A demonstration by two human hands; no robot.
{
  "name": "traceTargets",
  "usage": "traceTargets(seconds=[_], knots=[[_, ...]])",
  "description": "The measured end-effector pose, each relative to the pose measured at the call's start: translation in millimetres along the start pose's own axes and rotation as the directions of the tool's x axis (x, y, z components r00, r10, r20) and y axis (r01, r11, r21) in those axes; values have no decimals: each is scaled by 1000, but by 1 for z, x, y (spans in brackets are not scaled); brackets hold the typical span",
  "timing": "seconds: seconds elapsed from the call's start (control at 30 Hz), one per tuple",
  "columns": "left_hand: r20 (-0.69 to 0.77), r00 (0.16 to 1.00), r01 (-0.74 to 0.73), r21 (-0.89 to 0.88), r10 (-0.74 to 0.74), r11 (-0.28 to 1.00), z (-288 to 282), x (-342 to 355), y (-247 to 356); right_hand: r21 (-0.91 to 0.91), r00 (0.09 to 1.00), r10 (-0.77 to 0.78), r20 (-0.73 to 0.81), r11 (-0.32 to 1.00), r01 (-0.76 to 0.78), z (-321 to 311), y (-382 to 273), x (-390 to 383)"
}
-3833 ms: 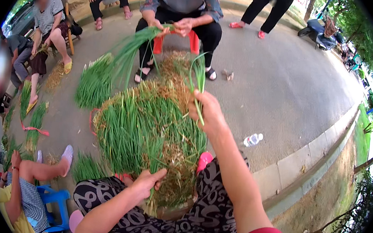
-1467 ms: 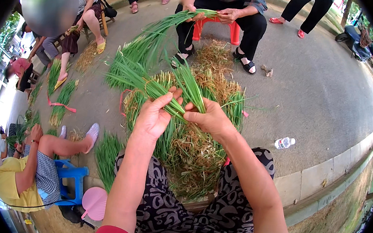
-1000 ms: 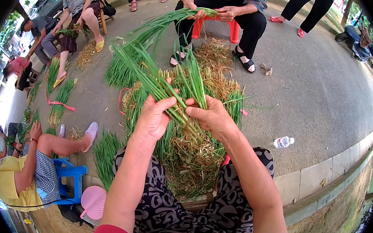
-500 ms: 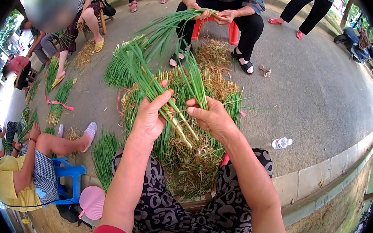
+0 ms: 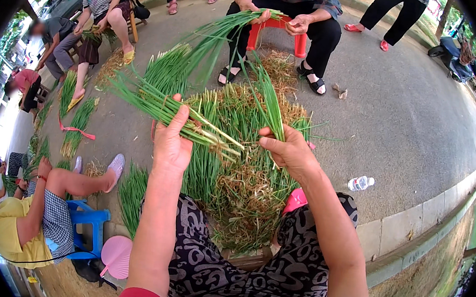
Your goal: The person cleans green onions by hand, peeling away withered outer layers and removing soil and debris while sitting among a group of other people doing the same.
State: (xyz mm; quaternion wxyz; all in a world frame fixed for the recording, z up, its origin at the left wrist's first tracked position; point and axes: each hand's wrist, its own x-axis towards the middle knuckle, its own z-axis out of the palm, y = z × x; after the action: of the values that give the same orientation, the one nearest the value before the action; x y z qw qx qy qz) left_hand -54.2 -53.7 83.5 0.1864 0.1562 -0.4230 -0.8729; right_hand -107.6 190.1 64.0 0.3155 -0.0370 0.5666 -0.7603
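Note:
My left hand (image 5: 174, 143) is closed around a bundle of chives (image 5: 149, 100), its leafy ends pointing up left and its pale stems sticking out to the right. My right hand (image 5: 290, 149) pinches a smaller bunch of chives (image 5: 269, 97), leaves upward and stem ends in the fingers. Both hands hover apart over a large pile of chives (image 5: 199, 170) on the ground between my knees. Brown, dry trimmings (image 5: 253, 198) lie across the pile's right side. Opposite me, a seated person's hands (image 5: 280, 21) hold another bunch of chives (image 5: 219, 34).
Beyond the pile stands the person's red stool (image 5: 300, 45). A clear plastic bottle (image 5: 360, 183) lies on the pavement at right. To the left are a blue stool (image 5: 92, 226), a pink fan (image 5: 117, 255), more chive bundles (image 5: 131, 198) and several seated people. A kerb (image 5: 407, 222) curves along the right.
My hands have moved apart. The left bundle has shifted left and tipped flatter; the right bunch has moved slightly right. The person opposite has drawn one hand away from their bunch.

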Motion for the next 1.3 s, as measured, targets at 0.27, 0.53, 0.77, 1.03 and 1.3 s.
traceTargets(seconds=[0.27, 0.53, 0.77, 1.03, 1.3], knots=[[4, 1000, -26, 5, 26, 1000, -2, 0, 5, -220, 993, -37, -114, 976, 11, -9, 3, -6], [96, 993, 61, 99, -71, 993, 25, -16, -21, 117, 992, -94, 90, 990, 83, 17, 6, 3], [125, 990, 39, 180, -62, 983, 39, -28, -33, -9, 984, -139, 110, 990, 141, 45, 1, 3], [135, 990, 20, 106, -34, 994, 31, -24, -25, -236, 989, -110, 103, 963, 131, 39, 3, 6], [1, 1000, 8, 50, -8, 999, 20, -12, -19, -477, 991, -104, 79, 870, 129, 23, 4, 2]])
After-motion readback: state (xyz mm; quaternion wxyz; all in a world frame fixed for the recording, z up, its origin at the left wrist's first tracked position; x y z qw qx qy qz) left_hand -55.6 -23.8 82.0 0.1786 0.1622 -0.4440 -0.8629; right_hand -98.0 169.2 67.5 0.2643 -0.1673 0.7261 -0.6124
